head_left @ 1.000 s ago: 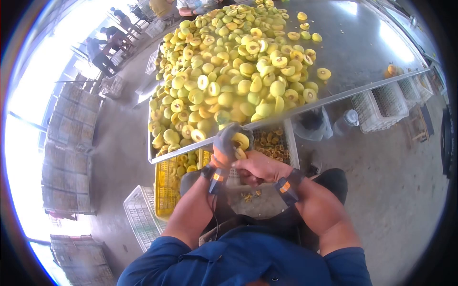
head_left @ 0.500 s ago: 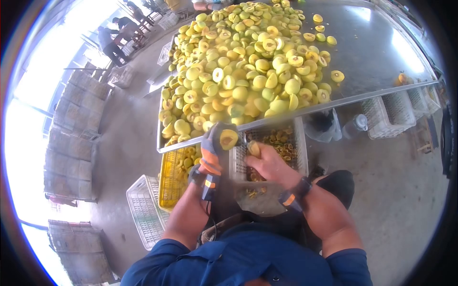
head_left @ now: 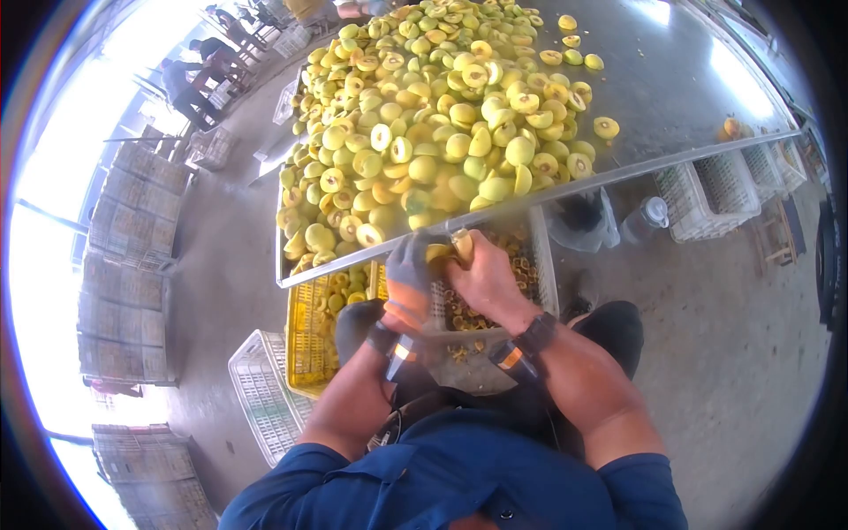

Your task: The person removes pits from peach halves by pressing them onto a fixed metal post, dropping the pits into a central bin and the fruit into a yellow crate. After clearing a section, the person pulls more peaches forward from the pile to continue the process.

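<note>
My left hand (head_left: 409, 276), in a grey and orange glove, is closed around a yellow-green, peach-like fruit half (head_left: 437, 253). My bare right hand (head_left: 488, 281) grips a short tool with a tan handle (head_left: 462, 241) against that half; its working end is hidden. Both hands meet just off the near edge of a metal table (head_left: 654, 88). A big heap of halved fruit (head_left: 415, 141) covers its left part, some halves showing brown centres. Below my hands stands a pale crate (head_left: 545, 274) holding brownish scraps.
Left of my knees is a yellow crate (head_left: 303, 340) with fruit pieces, beside a white crate (head_left: 256, 389). Further white crates (head_left: 698, 199) and a clear plastic jug (head_left: 649, 215) stand under the table at right. Stacked crates (head_left: 124, 291) line the left; people (head_left: 185, 88) work beyond.
My hands have come together, bringing the tool onto the fruit half, which was facing up with its brown centre visible. The whole view has shifted slightly.
</note>
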The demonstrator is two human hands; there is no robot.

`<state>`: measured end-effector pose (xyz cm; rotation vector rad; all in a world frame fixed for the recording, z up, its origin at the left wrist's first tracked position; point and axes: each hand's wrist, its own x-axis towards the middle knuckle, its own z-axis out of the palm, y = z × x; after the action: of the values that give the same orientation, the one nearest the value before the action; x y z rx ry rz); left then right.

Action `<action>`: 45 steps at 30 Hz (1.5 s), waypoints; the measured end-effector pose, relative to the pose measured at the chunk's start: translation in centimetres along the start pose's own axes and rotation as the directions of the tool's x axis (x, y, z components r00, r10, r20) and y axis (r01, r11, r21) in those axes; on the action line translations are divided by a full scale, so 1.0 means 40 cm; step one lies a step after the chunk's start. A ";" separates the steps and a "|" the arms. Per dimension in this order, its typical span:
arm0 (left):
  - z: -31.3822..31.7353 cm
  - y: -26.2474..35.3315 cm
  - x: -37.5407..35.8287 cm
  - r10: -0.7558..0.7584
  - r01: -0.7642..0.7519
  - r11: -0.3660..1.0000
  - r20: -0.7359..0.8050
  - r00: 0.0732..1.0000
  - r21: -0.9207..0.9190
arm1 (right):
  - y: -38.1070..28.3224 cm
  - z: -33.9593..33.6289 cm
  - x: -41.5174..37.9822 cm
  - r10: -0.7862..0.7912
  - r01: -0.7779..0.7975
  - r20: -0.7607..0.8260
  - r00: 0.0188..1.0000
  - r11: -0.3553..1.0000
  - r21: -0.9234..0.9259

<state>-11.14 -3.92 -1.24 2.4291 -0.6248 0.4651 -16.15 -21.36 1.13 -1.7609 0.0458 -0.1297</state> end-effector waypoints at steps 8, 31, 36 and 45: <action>-0.249 -0.270 -0.086 -0.505 0.410 0.835 -0.215 0.836 -0.367 | 0.081 -0.037 -0.026 -0.017 0.080 0.156 0.988 0.911 -0.405; -0.104 -0.110 0.244 -0.384 0.618 0.468 0.485 0.786 -0.632 | 0.027 -0.015 0.028 0.036 -0.060 0.225 0.974 0.993 0.101; -0.104 -0.072 0.161 -0.234 0.531 0.122 0.496 0.836 -0.838 | 0.020 -0.009 0.044 0.147 -0.313 0.397 0.906 0.864 0.394; -0.068 -0.009 0.095 -0.205 0.464 0.244 0.422 0.883 -0.852 | -0.019 -0.036 0.015 0.314 -0.569 0.510 0.801 0.665 0.484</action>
<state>-8.30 -3.21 2.41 1.3335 -0.2631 -0.3551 -15.77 -22.68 2.18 -1.0288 0.1398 0.5309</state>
